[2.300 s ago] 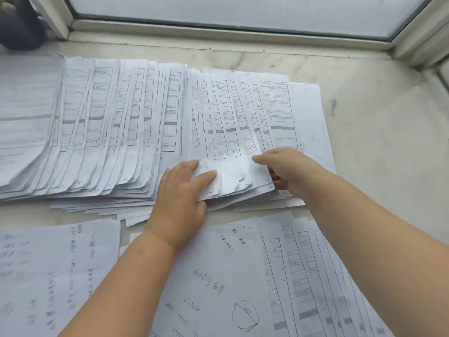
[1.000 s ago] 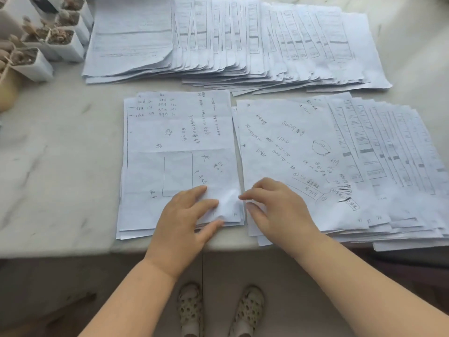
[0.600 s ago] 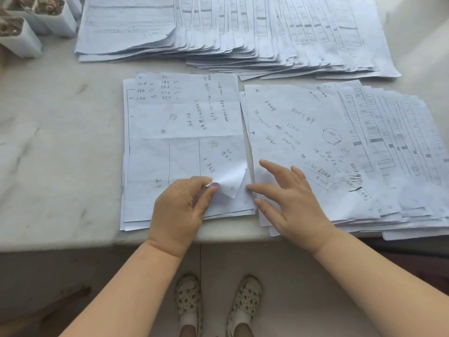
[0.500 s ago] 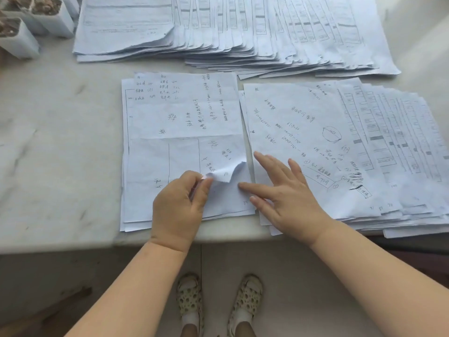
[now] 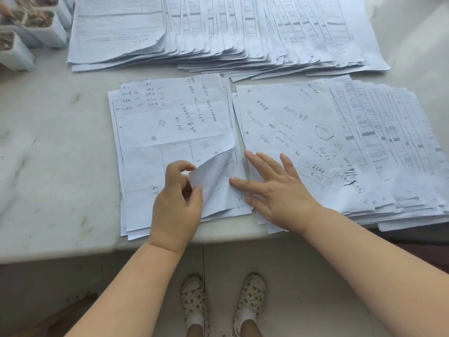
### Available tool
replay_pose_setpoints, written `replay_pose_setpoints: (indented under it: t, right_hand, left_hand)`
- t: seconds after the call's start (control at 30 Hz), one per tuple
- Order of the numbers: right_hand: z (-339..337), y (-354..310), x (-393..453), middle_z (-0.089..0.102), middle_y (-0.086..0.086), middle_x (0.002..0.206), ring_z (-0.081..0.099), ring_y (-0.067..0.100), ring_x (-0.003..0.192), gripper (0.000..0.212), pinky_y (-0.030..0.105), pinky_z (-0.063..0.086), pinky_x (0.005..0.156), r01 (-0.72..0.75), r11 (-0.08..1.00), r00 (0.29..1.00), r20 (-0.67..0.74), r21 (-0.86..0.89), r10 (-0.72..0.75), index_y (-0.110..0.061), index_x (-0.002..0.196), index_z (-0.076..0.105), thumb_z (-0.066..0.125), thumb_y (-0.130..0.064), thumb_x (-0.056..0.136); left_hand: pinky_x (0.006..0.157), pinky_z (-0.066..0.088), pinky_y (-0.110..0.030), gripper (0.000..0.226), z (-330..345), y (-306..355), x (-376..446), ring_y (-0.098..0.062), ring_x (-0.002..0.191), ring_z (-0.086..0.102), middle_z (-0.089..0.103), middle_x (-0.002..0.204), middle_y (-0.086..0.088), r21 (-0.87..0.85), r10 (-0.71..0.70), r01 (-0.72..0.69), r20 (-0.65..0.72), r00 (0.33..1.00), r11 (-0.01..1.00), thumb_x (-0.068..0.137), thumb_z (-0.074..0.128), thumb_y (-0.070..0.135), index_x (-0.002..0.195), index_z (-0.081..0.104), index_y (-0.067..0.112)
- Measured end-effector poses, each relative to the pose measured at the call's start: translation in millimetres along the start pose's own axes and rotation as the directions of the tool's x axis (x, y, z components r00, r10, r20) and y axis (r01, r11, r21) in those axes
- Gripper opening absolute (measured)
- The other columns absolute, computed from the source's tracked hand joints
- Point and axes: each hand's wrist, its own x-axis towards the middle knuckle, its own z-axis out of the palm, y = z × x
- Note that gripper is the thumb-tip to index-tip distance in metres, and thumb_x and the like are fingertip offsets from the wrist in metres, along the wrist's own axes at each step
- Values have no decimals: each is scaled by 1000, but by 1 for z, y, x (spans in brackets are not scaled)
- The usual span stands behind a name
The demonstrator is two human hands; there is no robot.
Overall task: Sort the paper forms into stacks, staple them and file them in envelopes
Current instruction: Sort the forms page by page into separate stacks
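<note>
Two near stacks of paper lie at the marble ledge's front edge. The left stack [image 5: 170, 122] is topped by a handwritten sheet. My left hand [image 5: 176, 205] pinches that top sheet's lower right corner [image 5: 213, 173] and curls it up and back. My right hand [image 5: 274, 190] lies flat with spread fingers, its thumb on the sheet beneath and its palm on the right stack [image 5: 303, 132], which fans out into printed forms [image 5: 388, 142]. A long fanned row of printed forms [image 5: 230, 32] lies further back.
White planter pots [image 5: 29, 32] with dry soil stand at the far left. Bare marble [image 5: 53, 154] stretches left of the stacks. The ledge's front edge [image 5: 73, 251] runs just below the papers, with the floor and my sandalled feet [image 5: 221, 302] beneath.
My hands left the far fanned row and came to the near stacks. The left hand took the top sheet's corner and has peeled it higher; the right hand flattened beside it.
</note>
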Motion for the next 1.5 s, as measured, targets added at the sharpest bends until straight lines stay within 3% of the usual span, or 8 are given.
replay_pose_setpoints:
  t: [0.37, 0.53, 0.73, 0.93, 1.07, 1.23, 1.33, 1.5]
  right_hand:
    - [-5, -8, -2, 4, -2, 164, 5, 20, 151, 58, 41, -13, 116, -26, 997, 1000, 10, 72, 26, -47, 128, 53, 14, -56, 86]
    - [-17, -17, -4, 61, -2, 124, 55, 15, 114, 32, 27, 38, 102, -116, 837, 892, -315, 535, 325, -22, 123, 65, 60, -18, 92]
    - [-51, -22, 10, 70, -2, 80, 59, 12, 70, 15, 24, 52, 72, -400, 273, 838, 228, 875, 496, -17, 88, 72, 58, -18, 95]
    - [-53, -26, 20, 73, 4, 81, 63, 11, 62, 14, 26, 55, 67, -525, 177, 801, 413, 832, 434, -12, 94, 70, 62, -23, 94]
    - [-51, -29, 23, 73, 1, 82, 62, 11, 66, 8, 25, 53, 67, -522, 318, 800, 325, 791, 505, -16, 93, 70, 62, -15, 92]
    - [-39, -29, 16, 40, -9, 144, 38, 11, 128, 55, 30, 26, 108, -283, 931, 959, 95, 232, 268, -45, 133, 51, 71, -42, 82]
    - [-28, -22, 21, -5, -9, 162, -3, 13, 149, 77, 40, -7, 120, -156, 986, 983, 110, 57, 149, -57, 144, 21, 64, -59, 81]
    - [-24, -15, 36, 18, -4, 158, 17, 19, 145, 61, 39, 1, 120, -144, 978, 988, -27, 151, 150, -43, 131, 50, 71, -58, 76]
  left_hand:
    - [70, 38, -23, 24, -2, -5, 0, -17, 82, 53, 55, 87, 8, 274, 190, -246, 215, 958, 930, 67, 83, 19, 78, 62, 18]
    - [70, 41, -17, 20, -6, -9, 0, -9, 78, 54, 57, 79, 8, 123, 166, -187, 164, 973, 975, 75, 70, 24, 68, 51, 22]
    - [71, 36, -7, 25, -12, -9, 3, -7, 79, 54, 59, 77, 6, -29, 146, -144, 191, 971, 989, 79, 65, 22, 62, 46, 25]
    - [62, 33, -10, 22, -17, -10, 7, -2, 67, 46, 46, 66, 12, -28, 106, -103, 202, 974, 994, 82, 58, 26, 65, 45, 28]
    - [60, 36, -12, 24, -21, -11, 11, -8, 67, 48, 54, 70, 3, -79, 20, -3, 208, 978, 997, 82, 55, 33, 72, 56, 11]
    - [66, 43, -22, 34, -20, -14, 13, -13, 72, 54, 60, 76, -3, -132, 13, 16, 218, 976, 991, 80, 53, 43, 77, 60, 10]
    - [62, 40, -21, 29, -20, -14, 15, -13, 69, 51, 56, 71, -3, -107, 19, 3, 201, 979, 994, 81, 54, 35, 74, 57, 7]
    - [61, 36, -12, 23, -19, -16, 18, -5, 66, 49, 52, 68, 7, -78, 41, -26, 204, 978, 997, 80, 56, 35, 69, 53, 15]
